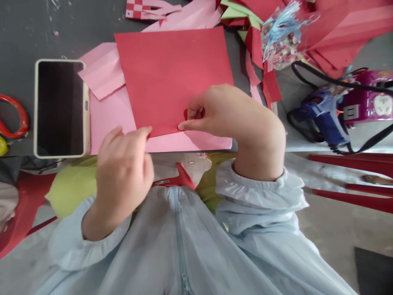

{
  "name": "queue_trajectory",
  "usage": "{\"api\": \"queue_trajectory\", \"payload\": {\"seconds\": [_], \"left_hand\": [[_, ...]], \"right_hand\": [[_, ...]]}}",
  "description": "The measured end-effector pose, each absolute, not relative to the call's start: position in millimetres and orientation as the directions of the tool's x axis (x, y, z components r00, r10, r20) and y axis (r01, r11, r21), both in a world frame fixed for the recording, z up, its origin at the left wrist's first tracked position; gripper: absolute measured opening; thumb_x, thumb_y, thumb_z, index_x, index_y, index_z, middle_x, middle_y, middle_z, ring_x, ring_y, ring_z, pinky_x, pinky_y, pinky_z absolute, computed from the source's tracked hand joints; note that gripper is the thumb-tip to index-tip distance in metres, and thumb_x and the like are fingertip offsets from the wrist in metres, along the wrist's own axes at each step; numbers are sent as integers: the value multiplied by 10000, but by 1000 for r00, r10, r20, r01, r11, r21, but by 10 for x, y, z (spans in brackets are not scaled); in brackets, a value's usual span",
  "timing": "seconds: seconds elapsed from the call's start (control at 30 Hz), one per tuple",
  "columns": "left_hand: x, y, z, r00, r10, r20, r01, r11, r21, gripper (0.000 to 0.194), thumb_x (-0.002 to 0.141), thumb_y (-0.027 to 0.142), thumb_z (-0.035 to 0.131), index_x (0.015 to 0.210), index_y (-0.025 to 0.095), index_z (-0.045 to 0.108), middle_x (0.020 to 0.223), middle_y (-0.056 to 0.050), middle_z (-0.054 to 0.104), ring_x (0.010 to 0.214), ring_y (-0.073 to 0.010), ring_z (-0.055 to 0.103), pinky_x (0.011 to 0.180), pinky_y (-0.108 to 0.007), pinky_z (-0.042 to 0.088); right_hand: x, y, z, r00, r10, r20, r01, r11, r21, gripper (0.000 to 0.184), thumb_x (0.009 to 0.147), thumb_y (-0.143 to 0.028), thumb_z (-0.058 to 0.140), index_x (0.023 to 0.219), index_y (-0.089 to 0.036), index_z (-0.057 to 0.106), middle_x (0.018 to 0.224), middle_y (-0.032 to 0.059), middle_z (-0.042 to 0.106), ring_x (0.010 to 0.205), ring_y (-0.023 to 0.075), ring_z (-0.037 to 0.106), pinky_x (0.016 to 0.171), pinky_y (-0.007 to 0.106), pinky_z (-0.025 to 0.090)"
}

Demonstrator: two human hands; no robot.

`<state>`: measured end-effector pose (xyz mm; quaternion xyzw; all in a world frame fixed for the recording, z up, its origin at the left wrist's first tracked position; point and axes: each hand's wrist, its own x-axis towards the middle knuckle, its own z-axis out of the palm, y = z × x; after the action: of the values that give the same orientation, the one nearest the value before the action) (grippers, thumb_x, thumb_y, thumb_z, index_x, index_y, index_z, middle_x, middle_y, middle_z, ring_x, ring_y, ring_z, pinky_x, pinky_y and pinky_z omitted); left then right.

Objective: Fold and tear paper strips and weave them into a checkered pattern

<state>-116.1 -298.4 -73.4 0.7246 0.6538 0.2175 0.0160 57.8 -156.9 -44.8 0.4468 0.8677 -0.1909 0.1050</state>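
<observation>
Both hands are at the near edge of a red sheet (175, 73) — the right hand (229, 110) toward its middle, the left hand (123, 176) by the near-left corner.

The sheet lies over a pink sheet (196, 141) on the table (21, 37), looking nearly square, with no clear long axis; its near edge runs roughly nine to three o'clock. Its centre is toward one o'clock from the left hand and ten from the right, the right being nearer. Right thumb and fingertips look pinched together on that edge; the left hand is loosely curled, fingertips at the corner — whether it grips, I cannot tell. A phone (59, 108) lies toward nine o'clock.
</observation>
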Motion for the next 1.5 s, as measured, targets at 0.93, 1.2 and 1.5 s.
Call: {"api": "queue_trajectory", "payload": {"seconds": [0.93,1.2,1.5], "left_hand": [[-1192,-2999,-792,187,939,289,940,-256,224,446,842,55,472,1226,169,668,1111,-104,771,1011,-274,723,853,-423,536],[-1118,-3002,-857,213,909,358,940,-291,180,436,838,79,524,1243,159,662,1159,-144,732,1053,-303,691,920,-488,538],[-1070,-3006,-933,250,899,359,933,-323,159,425,881,97,537,1298,123,614,1178,-158,704,1040,-293,684,892,-447,561]], "right_hand": [[550,-1576,-401,-541,741,-397,841,488,-235,261,917,-363,635,717,-201,678,641,28,577,677,180,555,628,333,284],[552,-1628,-419,-585,742,-326,811,536,-235,281,944,-405,589,805,-209,734,761,74,686,768,227,626,635,336,306],[477,-1695,-387,-637,687,-350,771,566,-293,270,960,-406,576,840,-221,732,796,71,718,779,229,634,626,342,309]]}}
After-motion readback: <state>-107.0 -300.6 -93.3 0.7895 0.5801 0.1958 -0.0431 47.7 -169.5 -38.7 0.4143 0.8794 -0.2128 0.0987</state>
